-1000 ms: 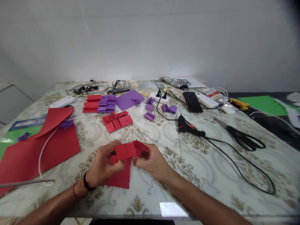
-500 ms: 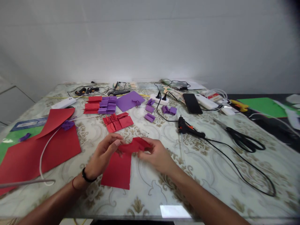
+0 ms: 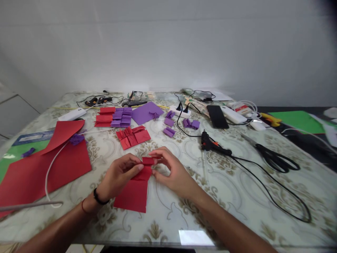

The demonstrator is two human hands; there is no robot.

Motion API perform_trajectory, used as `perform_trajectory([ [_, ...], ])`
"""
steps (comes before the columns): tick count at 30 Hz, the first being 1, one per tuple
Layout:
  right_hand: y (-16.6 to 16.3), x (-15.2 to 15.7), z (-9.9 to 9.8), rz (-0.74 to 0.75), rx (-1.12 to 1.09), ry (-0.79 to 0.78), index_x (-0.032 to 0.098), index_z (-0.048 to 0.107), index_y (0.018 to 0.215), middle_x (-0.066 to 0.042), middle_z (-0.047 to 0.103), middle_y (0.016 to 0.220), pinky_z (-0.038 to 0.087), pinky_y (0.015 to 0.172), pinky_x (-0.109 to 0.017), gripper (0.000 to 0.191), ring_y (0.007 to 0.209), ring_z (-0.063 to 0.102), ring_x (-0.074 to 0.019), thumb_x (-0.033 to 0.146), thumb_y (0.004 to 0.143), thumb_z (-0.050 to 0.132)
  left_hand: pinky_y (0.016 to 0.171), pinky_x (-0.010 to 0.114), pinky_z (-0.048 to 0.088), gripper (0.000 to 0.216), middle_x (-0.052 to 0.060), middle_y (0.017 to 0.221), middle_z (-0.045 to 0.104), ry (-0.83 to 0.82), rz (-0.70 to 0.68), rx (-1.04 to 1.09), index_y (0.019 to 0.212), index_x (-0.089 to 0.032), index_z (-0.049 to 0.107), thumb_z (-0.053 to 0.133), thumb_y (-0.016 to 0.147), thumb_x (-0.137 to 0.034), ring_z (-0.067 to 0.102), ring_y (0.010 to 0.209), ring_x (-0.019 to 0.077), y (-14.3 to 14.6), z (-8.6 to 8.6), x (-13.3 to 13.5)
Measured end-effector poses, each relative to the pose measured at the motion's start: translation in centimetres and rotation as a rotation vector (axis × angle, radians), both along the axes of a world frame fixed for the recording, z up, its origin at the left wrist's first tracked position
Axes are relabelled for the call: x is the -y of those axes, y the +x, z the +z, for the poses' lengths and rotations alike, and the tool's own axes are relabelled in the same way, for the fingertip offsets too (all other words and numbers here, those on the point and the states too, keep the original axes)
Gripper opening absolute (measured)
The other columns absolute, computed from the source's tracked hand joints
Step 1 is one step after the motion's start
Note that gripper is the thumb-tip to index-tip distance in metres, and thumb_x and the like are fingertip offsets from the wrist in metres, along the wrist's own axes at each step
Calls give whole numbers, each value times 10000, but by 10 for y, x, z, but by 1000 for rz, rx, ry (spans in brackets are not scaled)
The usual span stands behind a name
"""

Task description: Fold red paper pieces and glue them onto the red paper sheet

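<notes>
My left hand [image 3: 119, 175] pinches a folded strip of red paper [image 3: 143, 173] between thumb and fingers. On the strip's right edge, the thumb and fingertips of my right hand [image 3: 173, 172] are closed around it near a raised fold. Beneath the strip, a flat red paper piece [image 3: 131, 196] lies on the table, partly covered. Just beyond my hands rests a pleated red paper piece [image 3: 133, 137]. Farther back are joined red folded pieces [image 3: 104, 120] and purple folded pieces [image 3: 121, 117].
To the right, a glue gun [image 3: 214, 146] lies with its cord looping forward, beside black-handled scissors [image 3: 273, 156]. A phone [image 3: 217, 116] and a power strip [image 3: 180, 111] sit behind. Large red sheets [image 3: 63, 168] with a white cable across them cover the left side.
The red strip has turned and come down over the flat red piece. My right hand has shifted its hold to the strip's right edge.
</notes>
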State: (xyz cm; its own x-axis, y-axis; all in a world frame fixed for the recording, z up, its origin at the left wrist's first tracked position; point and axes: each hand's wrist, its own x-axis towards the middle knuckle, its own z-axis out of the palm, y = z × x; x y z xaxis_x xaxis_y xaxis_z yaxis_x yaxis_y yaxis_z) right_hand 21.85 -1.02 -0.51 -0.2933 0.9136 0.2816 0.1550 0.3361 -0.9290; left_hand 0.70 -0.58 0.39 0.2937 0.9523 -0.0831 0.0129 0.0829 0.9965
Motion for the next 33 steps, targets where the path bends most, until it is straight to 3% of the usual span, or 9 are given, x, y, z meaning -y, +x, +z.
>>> perform_trajectory([
  [2,2,1,1,-71,-17,127,251,635,1153,-53,564,1119,476,937,-359,353,993,573,-198,87,840,623,585,200,464,253,-37,651,588,19,98,-16,840,-153,634,774,821,-363,524,582,90,0,-1,-1],
  [5,2,3,4,-82,-14,219,242,675,1033,-27,559,938,478,838,-337,217,867,565,-181,101,888,598,548,196,423,245,-49,606,545,56,155,-55,803,-156,613,757,833,-352,489,551,87,0,-4,-1],
  [10,-9,7,1,-35,87,150,231,729,1022,-17,607,836,501,755,-309,128,778,605,-169,185,925,660,602,224,436,221,4,727,655,127,82,-100,830,-159,638,703,892,-362,572,649,127,2,-7,4],
  [15,-13,6,-4,-73,94,132,230,741,933,-32,689,867,527,769,-314,97,815,667,-185,156,893,693,549,206,379,285,-31,641,544,188,124,-111,754,-165,593,670,917,-386,475,579,103,2,-3,6],
  [18,-13,5,-3,-69,92,116,234,744,932,-32,736,901,533,796,-313,110,845,698,-187,145,889,697,491,180,298,226,-74,593,480,117,96,-40,860,-191,535,680,905,-357,372,508,80,2,-2,5],
  [21,-12,6,1,-66,85,107,234,749,916,-30,757,913,529,816,-312,103,859,708,-184,149,901,693,478,173,250,244,-111,566,422,82,83,-7,1083,-230,504,663,907,-288,305,484,83,0,-1,3],
  [23,-10,5,3,-59,77,104,231,751,898,-30,759,910,524,828,-314,103,863,707,-183,150,909,689,502,185,289,253,-95,580,437,118,64,-47,1148,-225,556,636,910,-252,349,509,94,-3,1,1],
  [27,-5,2,6,-21,38,78,226,758,897,-33,759,899,517,835,-321,96,857,702,-185,158,912,692,652,249,442,153,15,726,624,202,-56,-126,939,-172,742,610,914,-244,559,685,146,-12,5,-2],
  [33,2,-2,5,29,-56,-3,225,747,903,-32,747,888,514,823,-324,44,842,685,-185,227,916,705,836,331,560,247,89,952,773,187,-161,-17,1148,-197,744,665,918,-238,726,902,225,-14,2,-1],
])
